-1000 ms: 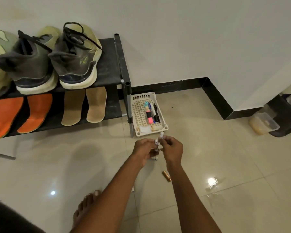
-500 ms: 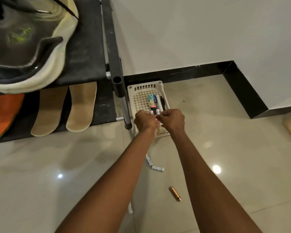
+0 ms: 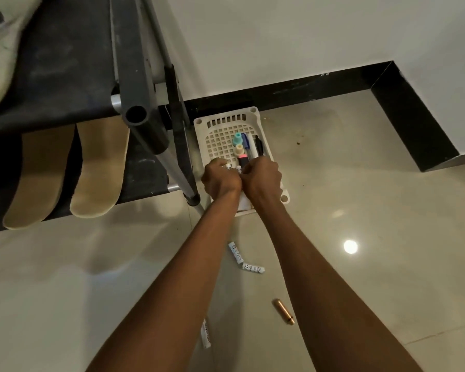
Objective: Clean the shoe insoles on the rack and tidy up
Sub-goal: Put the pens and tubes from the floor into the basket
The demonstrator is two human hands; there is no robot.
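Observation:
Two tan insoles (image 3: 100,170) (image 3: 38,178) lie side by side on the lower shelf of the black shoe rack (image 3: 145,122). A white plastic basket (image 3: 226,118) stands on the floor right of the rack, and both my hands are inside its near half. My left hand (image 3: 220,181) and my right hand (image 3: 262,178) touch each other, fingers pinched on small white batteries (image 3: 229,166) whose ends show at my fingertips. Markers and pens (image 3: 243,147) lie along the basket's right side.
Two white batteries (image 3: 235,252) (image 3: 253,267) lie on the glossy tile floor between my forearms. A copper-coloured cylinder (image 3: 283,311) lies further right, and a white stick-like item (image 3: 206,334) under my left arm. The wall and black skirting (image 3: 333,84) run behind the basket.
My hands moved forward from above the floor into the basket, still holding the white batteries. The view has closed in on the rack's end and the basket.

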